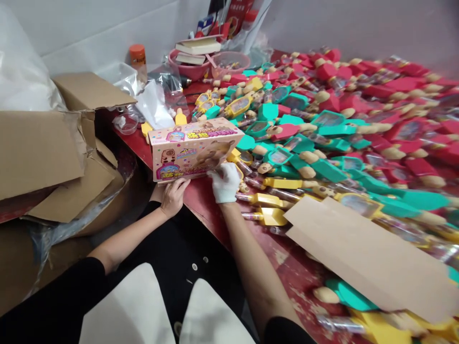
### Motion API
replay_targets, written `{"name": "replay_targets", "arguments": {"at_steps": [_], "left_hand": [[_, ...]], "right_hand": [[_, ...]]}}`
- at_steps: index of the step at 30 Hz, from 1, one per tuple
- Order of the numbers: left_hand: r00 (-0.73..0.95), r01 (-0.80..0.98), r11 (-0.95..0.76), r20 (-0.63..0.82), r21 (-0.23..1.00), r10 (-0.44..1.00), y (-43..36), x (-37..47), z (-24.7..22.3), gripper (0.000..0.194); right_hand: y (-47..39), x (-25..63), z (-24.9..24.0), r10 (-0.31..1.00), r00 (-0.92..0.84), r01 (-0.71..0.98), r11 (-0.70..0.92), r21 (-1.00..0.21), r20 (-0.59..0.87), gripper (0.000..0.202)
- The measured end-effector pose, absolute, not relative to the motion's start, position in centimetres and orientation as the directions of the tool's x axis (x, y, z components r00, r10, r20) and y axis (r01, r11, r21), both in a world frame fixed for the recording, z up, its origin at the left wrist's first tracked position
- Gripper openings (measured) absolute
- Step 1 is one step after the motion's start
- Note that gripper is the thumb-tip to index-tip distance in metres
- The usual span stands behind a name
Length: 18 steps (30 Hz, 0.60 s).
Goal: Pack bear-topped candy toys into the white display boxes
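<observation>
A pink printed box point(193, 150) with cartoon animals stands at the near edge of the red table. My bare left hand point(174, 197) holds its lower front edge, fingers pressed together against the cardboard. At the box's lower right corner is my right hand point(225, 183) in a white glove, its fingers curled against the box. Yellow toys point(270, 216) with clear tubes lie just right of the glove. Green toys point(330, 169) and red toys point(401, 86) are heaped beyond them.
A flat brown cardboard piece point(369, 253) rests over toys at the right. Open cartons point(39, 153) and a white bag point(25, 62) are at the left. Behind stand an orange-capped jar point(137, 59), pink bowls point(191, 70) and a book point(198, 46).
</observation>
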<state>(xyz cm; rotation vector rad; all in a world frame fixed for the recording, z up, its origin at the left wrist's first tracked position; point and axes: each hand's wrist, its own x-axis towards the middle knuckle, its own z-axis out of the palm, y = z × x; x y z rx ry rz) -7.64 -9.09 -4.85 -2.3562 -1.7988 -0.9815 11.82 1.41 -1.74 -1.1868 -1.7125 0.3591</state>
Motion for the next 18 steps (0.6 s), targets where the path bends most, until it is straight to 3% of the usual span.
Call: {"name": "replay_targets", "arguments": {"at_steps": [6,9,13,14,18], "left_hand": [[0.147,0.920,-0.286,0.442,0.267,0.885,-8.8,-8.1,-3.7,0.044],[0.155,0.925,-0.284,0.433,0.252,0.888,-8.8,-8.1,-3.5,0.043],[0.158,0.924,-0.284,0.421,0.257,0.893,-9.0,-7.9,-3.3,0.043],[0.161,0.923,-0.286,0.415,0.259,0.895,-9.0,-7.8,-3.2,0.043],[0.178,0.915,-0.298,0.389,0.273,0.904,-8.9,-7.8,-2.8,0.044]], "right_hand": [[1.8,13.5,-1.9,0.847,-0.089,0.573,0.473,-0.669,0.523,0.014],[0.9,13.6,-1.0,0.851,-0.008,0.554,0.441,-0.706,0.525,0.010],[0.8,13.0,0.5,0.871,0.037,0.398,0.436,-0.807,0.489,0.050],[1.1,13.0,0.6,0.869,0.016,0.400,0.448,-0.800,0.495,0.051],[1.8,13.8,-0.2,0.857,-0.125,0.565,0.475,-0.675,0.499,0.029]]}}
